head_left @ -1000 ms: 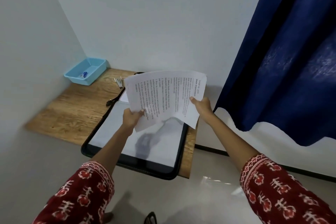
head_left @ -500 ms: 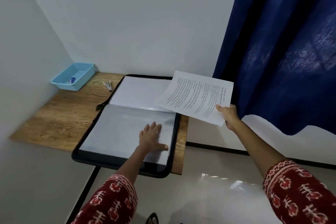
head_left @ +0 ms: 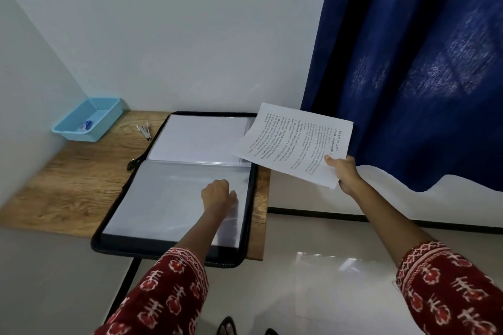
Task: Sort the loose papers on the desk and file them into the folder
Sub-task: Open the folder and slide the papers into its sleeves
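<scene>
A black zip folder (head_left: 246,231) lies open on the wooden desk (head_left: 68,185), with clear plastic sleeves showing white pages. My left hand (head_left: 217,194) rests on the near sleeve close to its right edge, fingers curled down onto the plastic; whether it pinches the sleeve I cannot tell. My right hand (head_left: 344,174) holds a printed sheet of paper (head_left: 295,144) by its near right corner, in the air beside the folder's far right corner.
A light blue tray (head_left: 88,119) with a small blue item stands at the desk's far left corner. A few small metal clips (head_left: 144,129) lie left of the folder. A dark blue curtain (head_left: 413,62) hangs at right. White walls enclose the desk.
My left hand let go of the paper and came down onto the near sleeve, then curled its fingers. My right hand carried the sheet out to the right of the folder.
</scene>
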Tool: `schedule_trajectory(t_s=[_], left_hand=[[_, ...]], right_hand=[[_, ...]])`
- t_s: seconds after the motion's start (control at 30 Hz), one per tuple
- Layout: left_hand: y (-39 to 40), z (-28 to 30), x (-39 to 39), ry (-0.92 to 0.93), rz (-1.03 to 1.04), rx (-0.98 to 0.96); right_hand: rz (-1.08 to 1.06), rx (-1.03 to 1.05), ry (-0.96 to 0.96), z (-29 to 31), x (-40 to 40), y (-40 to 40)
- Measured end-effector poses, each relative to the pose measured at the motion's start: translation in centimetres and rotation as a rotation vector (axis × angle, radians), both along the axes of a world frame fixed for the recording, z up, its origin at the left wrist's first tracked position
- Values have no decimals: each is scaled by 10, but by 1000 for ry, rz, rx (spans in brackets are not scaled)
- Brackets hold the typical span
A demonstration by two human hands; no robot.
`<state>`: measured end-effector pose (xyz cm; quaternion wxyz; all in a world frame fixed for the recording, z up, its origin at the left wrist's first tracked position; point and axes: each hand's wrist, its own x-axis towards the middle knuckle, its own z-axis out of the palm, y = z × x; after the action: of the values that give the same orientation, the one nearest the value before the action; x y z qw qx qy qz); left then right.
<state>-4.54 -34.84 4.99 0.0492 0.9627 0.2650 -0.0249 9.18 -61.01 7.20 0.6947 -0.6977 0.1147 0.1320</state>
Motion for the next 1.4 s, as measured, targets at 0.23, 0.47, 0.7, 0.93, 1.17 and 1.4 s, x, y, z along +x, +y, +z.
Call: schedule_trajectory(t_s=[0.23,0.47,0.7,0.93,1.17,1.4], left_hand=[[-15,1,6,105,-38,62],[-30,7,8,280,-93,88],[-28,11,-13,130,-1,-38],[-26,13,-24,2,133,-74],[-39,17,-8,31,126,-19],[-41,20,6,117,46,35]], right_hand=[[-13,-18,32,-8,-4,-10],[-55,-11,64,-16,-18,12],[41,-31,42,5,-7,1],[196,-63,104,10,-1,-53],[255,-118,154,-8,0,-70],[245,-129,146,-14,12,-70]])
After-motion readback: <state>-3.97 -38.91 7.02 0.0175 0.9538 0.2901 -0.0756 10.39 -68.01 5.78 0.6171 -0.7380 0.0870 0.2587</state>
